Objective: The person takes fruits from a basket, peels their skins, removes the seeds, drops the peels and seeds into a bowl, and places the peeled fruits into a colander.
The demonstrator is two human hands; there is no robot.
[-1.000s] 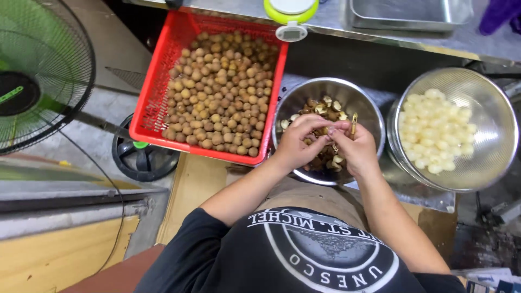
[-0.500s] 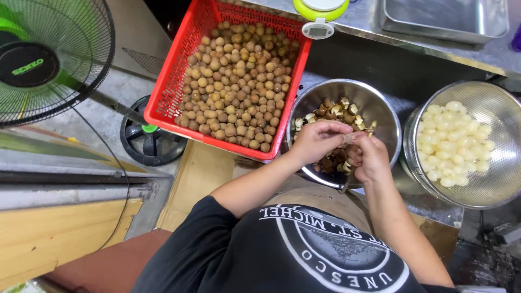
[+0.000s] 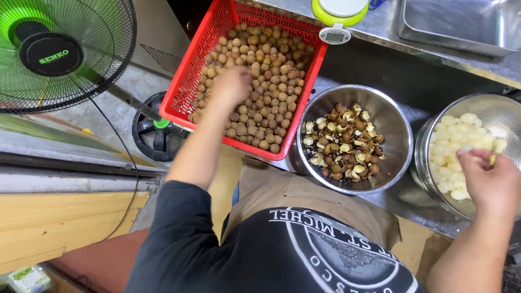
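My left hand point(image 3: 230, 87) reaches into a red plastic basket point(image 3: 187, 78) and rests, blurred, on the brown round fruits point(image 3: 274, 70) that fill it. My right hand point(image 3: 485, 179) hovers over the near edge of a steel strainer bowl point(image 3: 496, 111) of white peeled fruits point(image 3: 456, 135). Its fingers are closed around a thin yellowish tool point(image 3: 493, 159). Between the two stands a steel bowl point(image 3: 393, 127) holding brown shells and dark pits point(image 3: 344, 141). Whether the left fingers grip a fruit is not visible.
A green floor fan point(image 3: 54, 54) stands at the left, its black base point(image 3: 157, 135) beside the basket. A small green-and-white kitchen scale point(image 3: 336, 13) and a steel tray point(image 3: 461, 21) sit on the metal counter behind. My lap in a brown apron is below.
Both hands have left the shell bowl. The left moved up-left into the red basket; the right swung right over the bowl of peeled fruits.
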